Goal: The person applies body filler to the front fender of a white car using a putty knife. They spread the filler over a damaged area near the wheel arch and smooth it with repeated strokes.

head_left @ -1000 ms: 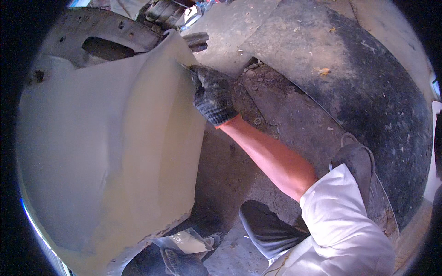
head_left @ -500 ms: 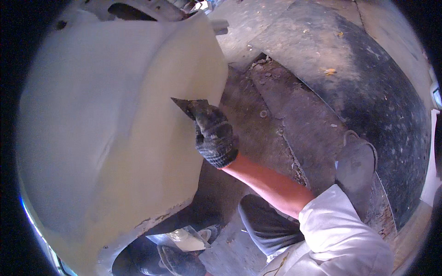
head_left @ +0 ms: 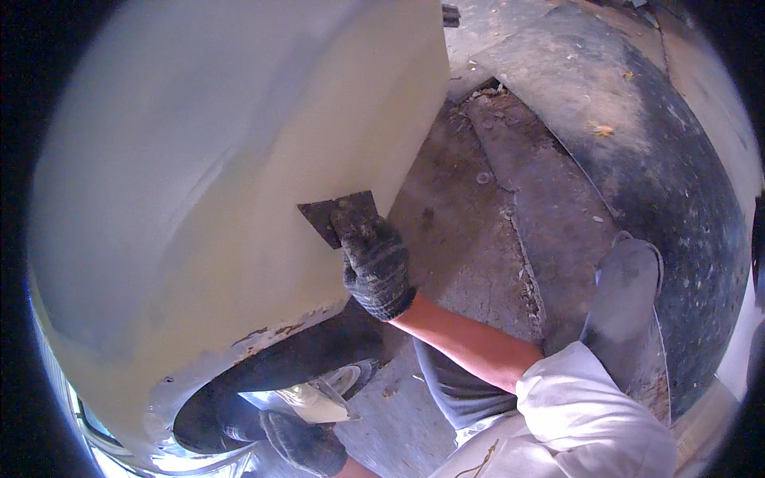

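Right grip (head_left: 376, 263) is closed on the blade (head_left: 319, 221) at the right of the panel (head_left: 231, 183), angled presumably to bring its edge to bear. Left grip (head_left: 303, 444), near, is against the plate (head_left: 325, 408); closure cannot be determined.

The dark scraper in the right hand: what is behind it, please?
Behind the dark scraper is the pale curved panel; whatever the scraper and the gloved right hand cover cannot be seen.
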Available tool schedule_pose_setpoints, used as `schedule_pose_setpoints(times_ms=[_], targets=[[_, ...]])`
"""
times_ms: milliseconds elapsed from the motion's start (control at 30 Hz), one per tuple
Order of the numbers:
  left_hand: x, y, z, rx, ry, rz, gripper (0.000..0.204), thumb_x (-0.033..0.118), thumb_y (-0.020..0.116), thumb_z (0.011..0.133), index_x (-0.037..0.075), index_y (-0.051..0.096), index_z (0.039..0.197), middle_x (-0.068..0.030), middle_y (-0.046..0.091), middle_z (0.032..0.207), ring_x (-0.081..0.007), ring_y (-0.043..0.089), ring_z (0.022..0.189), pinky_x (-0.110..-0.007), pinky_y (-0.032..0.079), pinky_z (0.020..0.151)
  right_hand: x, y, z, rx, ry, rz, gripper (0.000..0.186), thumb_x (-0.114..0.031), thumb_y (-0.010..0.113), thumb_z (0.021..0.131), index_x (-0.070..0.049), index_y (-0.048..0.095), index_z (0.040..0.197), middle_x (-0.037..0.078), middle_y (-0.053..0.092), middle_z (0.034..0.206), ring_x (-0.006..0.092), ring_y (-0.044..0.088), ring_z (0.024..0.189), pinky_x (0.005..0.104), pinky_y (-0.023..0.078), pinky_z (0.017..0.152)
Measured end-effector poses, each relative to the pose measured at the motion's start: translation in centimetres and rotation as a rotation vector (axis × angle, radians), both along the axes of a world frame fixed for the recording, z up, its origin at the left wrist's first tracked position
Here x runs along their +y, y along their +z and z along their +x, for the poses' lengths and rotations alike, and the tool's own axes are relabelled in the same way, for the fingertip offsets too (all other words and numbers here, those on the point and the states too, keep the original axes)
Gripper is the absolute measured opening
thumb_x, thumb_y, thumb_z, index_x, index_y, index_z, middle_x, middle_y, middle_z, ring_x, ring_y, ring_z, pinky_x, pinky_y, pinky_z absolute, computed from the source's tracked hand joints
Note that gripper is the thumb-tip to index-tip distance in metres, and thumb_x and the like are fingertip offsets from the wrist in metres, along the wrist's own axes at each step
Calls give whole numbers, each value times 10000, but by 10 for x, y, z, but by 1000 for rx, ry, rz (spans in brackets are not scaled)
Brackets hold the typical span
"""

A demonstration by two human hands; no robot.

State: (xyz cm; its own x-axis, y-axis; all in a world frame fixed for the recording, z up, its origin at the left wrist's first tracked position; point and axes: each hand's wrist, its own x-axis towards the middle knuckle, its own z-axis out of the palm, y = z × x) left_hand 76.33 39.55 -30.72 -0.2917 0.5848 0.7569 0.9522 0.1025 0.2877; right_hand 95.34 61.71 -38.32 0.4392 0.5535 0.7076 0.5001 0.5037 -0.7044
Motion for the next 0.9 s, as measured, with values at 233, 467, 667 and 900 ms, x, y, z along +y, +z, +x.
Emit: schedule_pose_setpoints(times_ms=[233,467,667,900], targets=[[-6,5,11,586,91,-70,545,324,615,903,-84,529,1253,-233,558,1288,-359,534,1212,-416,416,1048,-25,-4,-36,-25,157,-42,614,-10,619,720,-61,520,1324,187,577,1244,385,584,1020,482,482,877],[-15,11,6,736,144,-108,496,274,625,902,-92,546,1228,-261,579,1240,-379,567,1168,-419,451,1011,-46,-10,-65,-68,212,-60,582,-17,608,740,-38,521,1316,172,583,1265,363,598,1039,458,497,862],[-20,-2,-10,487,4,12,495,132,709,827,-89,535,1235,-240,550,1286,-340,541,1200,-418,451,1010,-60,-15,-78,-156,226,-91,559,-29,596,756,-54,530,1311,166,588,1265,352,607,1038,449,498,832],[-11,-27,-1,-1023,-296,302,381,198,584,936,-28,546,1241,-139,589,1204,-227,569,1100,-349,488,910,-68,-21,-36,-153,546,-86,462,-16,598,797,-61,567,1256,158,615,1213,337,611,1051,436,492,851]])
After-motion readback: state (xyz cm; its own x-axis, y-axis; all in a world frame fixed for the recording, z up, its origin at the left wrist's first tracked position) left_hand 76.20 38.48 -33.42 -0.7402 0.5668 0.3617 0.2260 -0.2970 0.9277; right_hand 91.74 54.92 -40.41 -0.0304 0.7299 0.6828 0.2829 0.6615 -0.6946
